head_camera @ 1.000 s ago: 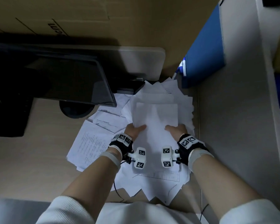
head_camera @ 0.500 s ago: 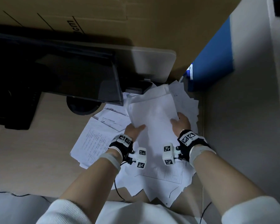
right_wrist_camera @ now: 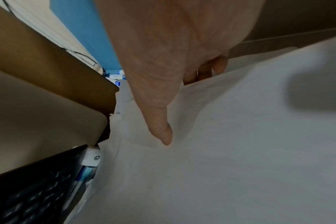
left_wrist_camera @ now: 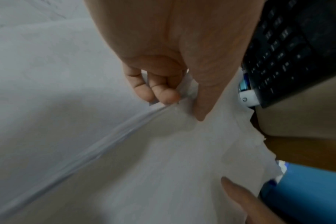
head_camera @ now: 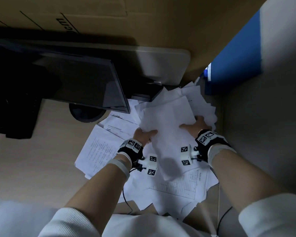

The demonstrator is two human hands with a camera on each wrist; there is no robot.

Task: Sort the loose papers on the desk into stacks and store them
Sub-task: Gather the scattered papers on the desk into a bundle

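1. A bundle of white sheets (head_camera: 167,132) is held above the paper pile (head_camera: 176,190) on the desk (head_camera: 32,177), right of the middle of the head view. Its long axis runs from the near end, by the wrists, up to the far right, toward the blue folder (head_camera: 236,62); the far end is tilted rightward.
2. The bundle's left edge is pinched by the left hand (head_camera: 143,135): in the left wrist view the thumb is laid on top and the curled fingers (left_wrist_camera: 163,94) are tucked under the layered edge.
3. The right edge is gripped by the right hand (head_camera: 196,125), thumb pressed on the top sheet; its fingers (right_wrist_camera: 219,65) are curled behind the edge and mostly hidden.
4. Printed sheets (head_camera: 99,149) are spread to the left on the desk; their text is too small to be read.
5. A dark monitor (head_camera: 72,86) is seen farther left, its left part lost in shadow, and a black keyboard (right_wrist_camera: 32,195) is cut off by the frame.
6. How many sheets are held cannot be told; the edges are blurred.
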